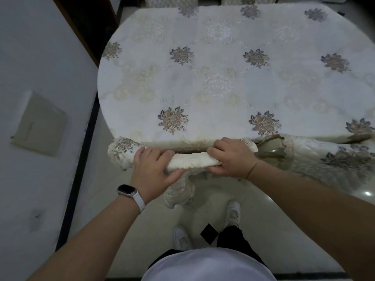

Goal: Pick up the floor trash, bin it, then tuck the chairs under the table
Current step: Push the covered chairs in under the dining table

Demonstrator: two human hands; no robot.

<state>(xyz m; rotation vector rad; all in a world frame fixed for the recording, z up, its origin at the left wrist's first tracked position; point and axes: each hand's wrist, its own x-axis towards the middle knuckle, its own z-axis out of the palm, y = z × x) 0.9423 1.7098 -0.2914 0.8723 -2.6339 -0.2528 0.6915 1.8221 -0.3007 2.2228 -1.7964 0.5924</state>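
A chair with a cream embroidered cover stands right in front of me, its backrest top (192, 161) close against the near edge of the table (213, 78), which wears a pale floral tablecloth. My left hand (154, 167) grips the top of the backrest with fingers curled over it and the thumb underneath. My right hand (231, 157) grips the same rail a little further right. The chair's seat is hidden under the table. No trash shows on the floor.
A second covered chair (334, 157) stands to the right, along the table's near edge. Two more chair backs (170, 1) peek over the far side. A white wall (40, 78) with a dark skirting strip runs along the left. My feet stand on glossy pale tiles (284, 220).
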